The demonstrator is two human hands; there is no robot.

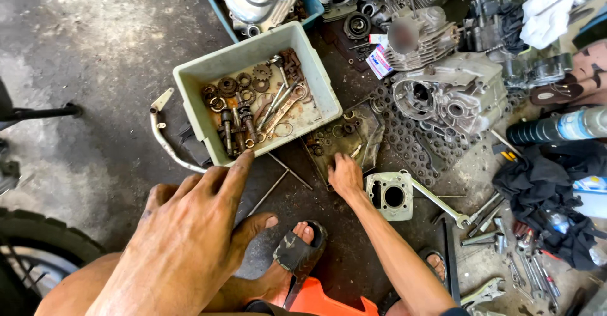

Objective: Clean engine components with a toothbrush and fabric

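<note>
My left hand (190, 227) is raised close to the camera, fingers spread, with its fingertips at the near rim of a pale green plastic tub (316, 82); it holds nothing. The tub contains rusty gears, shafts and a spanner. My right hand (344, 174) reaches down to a dark flat tray (373, 129) of small washers and rings on the floor, fingers curled at its near edge. Whether it pinches a small part I cannot make out. A grey cylinder gasket block (390, 194) lies just right of that wrist.
An engine crankcase (452, 98) and cylinder parts stand at the back right. Spanners (442, 203) and pliers are scattered at the right, beside a black cloth (550, 183). A bent metal lever (165, 136) lies left of the tub. A tyre (38, 246) is at the lower left. My sandalled foot (297, 246) is below.
</note>
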